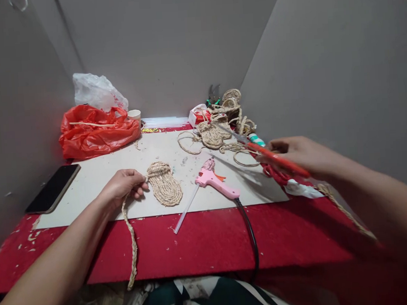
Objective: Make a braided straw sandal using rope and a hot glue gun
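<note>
A flat oval piece of coiled straw braid (165, 184) lies on the pale board. At its upper left edge my left hand (127, 184) pinches the braid, whose loose tail (131, 244) hangs over the table's front edge. My right hand (289, 154) holds orange-handled scissors (280, 159), raised over the right side of the board with the blades pointing up and left. Between the hands lies a pink glue gun (219, 183) with a clear glue stick (186, 208) in its back end, touching neither hand.
More braided straw pieces (212, 134) and loops lie at the back right, near green-handled pliers (214, 96). A red plastic bag (95, 134), a paper cup (134, 115) and clear sticks (165, 122) are along the back. A phone (54, 188) lies left. A black cord (250, 232) crosses the red table edge.
</note>
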Demonstrator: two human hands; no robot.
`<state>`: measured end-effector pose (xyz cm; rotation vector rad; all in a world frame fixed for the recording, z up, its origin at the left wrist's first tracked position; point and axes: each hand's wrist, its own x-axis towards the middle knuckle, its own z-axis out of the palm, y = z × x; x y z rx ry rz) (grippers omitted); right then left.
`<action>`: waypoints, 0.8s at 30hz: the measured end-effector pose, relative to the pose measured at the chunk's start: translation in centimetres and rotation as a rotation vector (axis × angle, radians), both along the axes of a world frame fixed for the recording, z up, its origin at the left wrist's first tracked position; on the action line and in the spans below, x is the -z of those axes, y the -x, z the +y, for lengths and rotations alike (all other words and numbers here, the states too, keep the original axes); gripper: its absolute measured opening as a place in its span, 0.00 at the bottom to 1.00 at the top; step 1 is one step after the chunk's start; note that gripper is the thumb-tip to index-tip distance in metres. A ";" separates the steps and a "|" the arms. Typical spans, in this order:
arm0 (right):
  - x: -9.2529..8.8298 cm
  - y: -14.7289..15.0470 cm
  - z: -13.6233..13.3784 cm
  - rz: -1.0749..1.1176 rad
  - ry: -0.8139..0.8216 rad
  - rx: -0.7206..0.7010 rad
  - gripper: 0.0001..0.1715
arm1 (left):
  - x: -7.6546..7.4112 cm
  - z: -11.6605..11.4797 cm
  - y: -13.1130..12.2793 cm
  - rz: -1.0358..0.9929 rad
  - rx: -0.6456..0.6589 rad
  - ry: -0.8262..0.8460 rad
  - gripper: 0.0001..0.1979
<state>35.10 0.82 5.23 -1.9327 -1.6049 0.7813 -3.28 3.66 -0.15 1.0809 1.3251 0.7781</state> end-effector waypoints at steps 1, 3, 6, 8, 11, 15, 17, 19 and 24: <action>-0.2 0.3 -0.3 0.187 0.030 0.013 0.19 | 0.0 0.0 0.0 -0.013 0.000 0.003 0.07; 0.0 1.3 -0.9 0.525 0.064 -0.028 0.20 | 0.0 0.1 0.1 -0.049 -0.007 -0.001 0.06; 0.9 3.7 -2.1 0.730 0.122 -0.236 0.25 | 0.2 0.1 0.2 -0.122 -0.011 -0.010 0.04; 1.4 5.6 -3.1 0.736 0.179 -0.450 0.31 | 0.3 0.1 0.2 -0.168 -0.003 -0.021 0.02; 1.5 8.1 -4.6 0.512 0.292 -0.672 0.36 | 0.3 0.0 0.2 -0.215 0.001 -0.044 0.03; 1.1 10.4 -5.7 0.404 0.540 -0.699 0.39 | 0.2 -0.3 0.1 -0.294 -0.002 -0.038 0.03; 1.2 11.2 -5.6 0.443 0.617 -0.586 0.39 | 0.0 -0.3 0.0 -0.322 0.006 -0.024 0.04; 1.5 11.8 -5.3 0.503 0.636 -0.504 0.38 | -0.2 -0.4 0.0 -0.331 0.018 -0.016 0.04; 2.3 13.1 -4.4 0.581 0.612 -0.508 0.35 | -1.0 -0.9 -0.4 -0.340 0.006 0.002 0.04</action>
